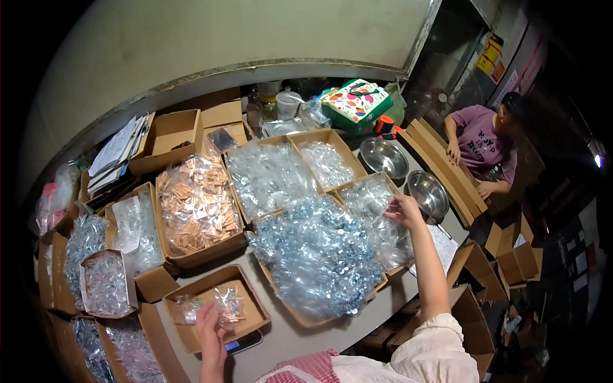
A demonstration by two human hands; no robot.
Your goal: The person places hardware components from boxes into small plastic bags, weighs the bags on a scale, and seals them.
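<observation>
My left hand (212, 329) is at the near edge of a small cardboard box (255, 293). Its thumb and fingers are apart beside small clear bags (230, 303) of copper-coloured and silvery parts. Under that box a blue-lit display (233, 345) shows, like that of a scale. Over to the right, my right hand (402, 210) reaches over a carton of clear plastic bags (373, 198) with silvery contents. Its fingers are bent together against the bags; what they pinch is hidden. Between my hands a heaped carton holds bluish bags of small metal parts (319, 255).
A carton of bagged copper-coloured pieces (198, 207) stands left of centre, with more filled cartons around it. Two steel bowls (384, 158) are at the back right. Across the table a person (482, 140) in a purple shirt rests hands by long cardboard pieces (440, 169).
</observation>
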